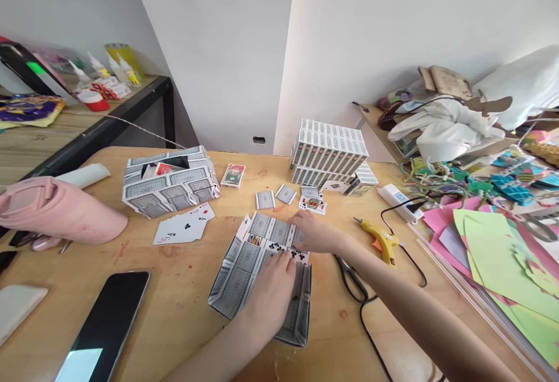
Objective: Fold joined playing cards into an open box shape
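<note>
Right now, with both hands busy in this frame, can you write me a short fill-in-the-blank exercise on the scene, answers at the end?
1. The left hand and right hand touch an open tray covered in playing ____.
2. The glue gun is coloured ____.
3. In the picture, the phone lies to the ____ of the tray.

Missing words: cards; yellow; left.

Two open card-built boxes (pixel 238 274), one glue gun (pixel 381 242), one power strip (pixel 399 202).
</note>
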A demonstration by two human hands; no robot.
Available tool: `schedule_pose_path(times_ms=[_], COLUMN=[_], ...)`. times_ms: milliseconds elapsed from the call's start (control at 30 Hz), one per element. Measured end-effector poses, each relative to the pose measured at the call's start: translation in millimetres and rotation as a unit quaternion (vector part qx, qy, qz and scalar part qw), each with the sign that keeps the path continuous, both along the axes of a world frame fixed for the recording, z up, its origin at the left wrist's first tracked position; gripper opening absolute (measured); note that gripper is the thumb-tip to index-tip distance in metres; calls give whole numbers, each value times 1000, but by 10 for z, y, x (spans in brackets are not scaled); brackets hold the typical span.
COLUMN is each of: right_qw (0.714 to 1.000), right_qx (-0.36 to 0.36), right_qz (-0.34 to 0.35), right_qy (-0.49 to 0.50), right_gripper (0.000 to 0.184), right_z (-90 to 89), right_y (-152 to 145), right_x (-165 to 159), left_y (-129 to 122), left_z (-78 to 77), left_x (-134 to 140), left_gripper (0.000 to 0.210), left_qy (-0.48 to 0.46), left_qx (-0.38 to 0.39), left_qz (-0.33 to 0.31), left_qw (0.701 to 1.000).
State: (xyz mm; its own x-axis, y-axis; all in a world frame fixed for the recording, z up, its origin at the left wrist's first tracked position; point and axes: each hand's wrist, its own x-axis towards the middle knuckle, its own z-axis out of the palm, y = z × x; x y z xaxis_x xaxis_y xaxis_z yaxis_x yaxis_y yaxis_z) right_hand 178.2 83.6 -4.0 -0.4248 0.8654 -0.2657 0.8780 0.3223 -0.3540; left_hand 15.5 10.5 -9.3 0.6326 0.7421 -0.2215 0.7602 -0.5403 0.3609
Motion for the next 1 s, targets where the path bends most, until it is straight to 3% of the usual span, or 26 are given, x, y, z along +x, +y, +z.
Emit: schedule_pose_path(times_ms=[100,200,400,700,1000], right_qw=[1000,999,998,996,997], right_qx=[9,26,50,85,76], right_qz=[8,13,12,14,19], right_qy=[23,15,25,18,3], right_gripper=[51,51,55,54,52], right_z=[-32,-103,-189,-277,-218], right_y=[81,133,173,153,165], right_x=[-184,-347,-425,-417,-442], left_y=[51,99,88,81,94], left_z=[70,39,-50,-107,-10], left_x=[-65,-106,-130,-136,-82], left_gripper=[57,69,73,72,77], left_qy=[52,60,33,14,35], left_qx=[-5,-21,-37,-17,-28], left_qz=[73,84,117,110,108], left_qw=[996,994,992,994,993])
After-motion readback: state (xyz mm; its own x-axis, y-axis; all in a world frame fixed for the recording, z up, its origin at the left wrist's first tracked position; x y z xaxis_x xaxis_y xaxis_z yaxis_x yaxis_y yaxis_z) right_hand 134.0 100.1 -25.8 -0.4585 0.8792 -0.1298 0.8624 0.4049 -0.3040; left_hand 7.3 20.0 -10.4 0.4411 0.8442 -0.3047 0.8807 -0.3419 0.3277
